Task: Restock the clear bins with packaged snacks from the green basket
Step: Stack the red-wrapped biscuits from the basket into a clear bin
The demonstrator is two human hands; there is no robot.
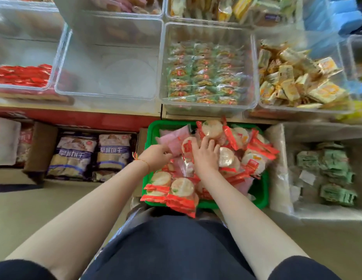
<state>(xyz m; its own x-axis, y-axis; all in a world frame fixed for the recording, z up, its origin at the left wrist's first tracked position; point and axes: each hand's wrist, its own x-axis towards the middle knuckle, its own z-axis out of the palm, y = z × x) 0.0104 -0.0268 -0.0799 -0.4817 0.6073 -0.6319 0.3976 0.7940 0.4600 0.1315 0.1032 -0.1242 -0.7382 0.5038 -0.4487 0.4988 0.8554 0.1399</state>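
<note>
Several clear bins stand in a row on the shelf above the green basket: one with red packets at the far left, an empty clear bin beside it, a bin of green-wrapped snacks directly above the basket, and a bin of yellow packets to the right; on the floor to the left sits a cardboard box of blue-and-white biscuit bags, and to the right a plastic-lined box of pale green packets; nothing stands between the basket and the bins but the shelf edge; the basket lies on the floor just in front of the person's knees, heaped with round rice-cracker snacks in clear wrappers with red ends, plus a few pink packets near its left side; the left hand, a thin cord at its wrist, has its fingers curled and seems to pinch the edge of a pink packet, though blur makes this uncertain; the right hand lies flat on the pile, fingers spread and pressing on the crackers.
</note>
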